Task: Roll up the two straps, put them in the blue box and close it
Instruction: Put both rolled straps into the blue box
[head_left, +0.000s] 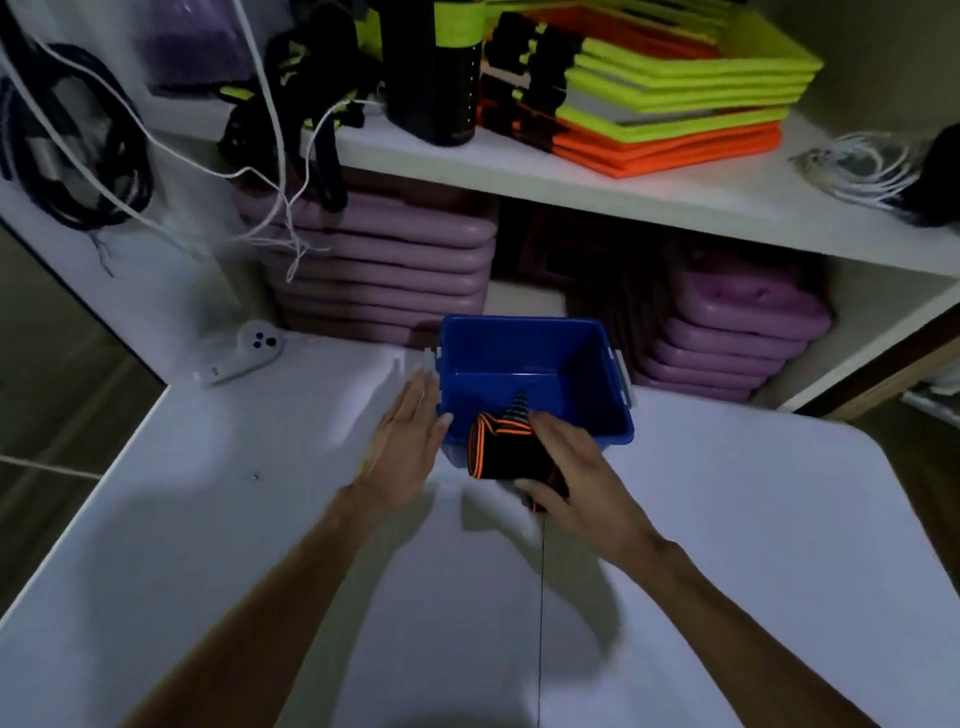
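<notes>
An open blue box (524, 353) stands on the white table (260, 519), its inside mostly bare. My right hand (582, 478) holds a rolled black strap with orange stripes (501, 447) over the box's near rim. A striped end of strap (519, 404) pokes up just behind the roll; whether it is a second strap I cannot tell. My left hand (408, 441) lies flat and open against the box's left side, fingers together. A thin dark thread (541, 597) hangs down from the roll. No lid is visible.
A white game controller (244, 351) lies at the table's far left. Behind the box are shelves with stacked purple pads (384, 265), orange and yellow-green frames (670, 98), a black bottle (436, 78), and hanging cables (270, 156).
</notes>
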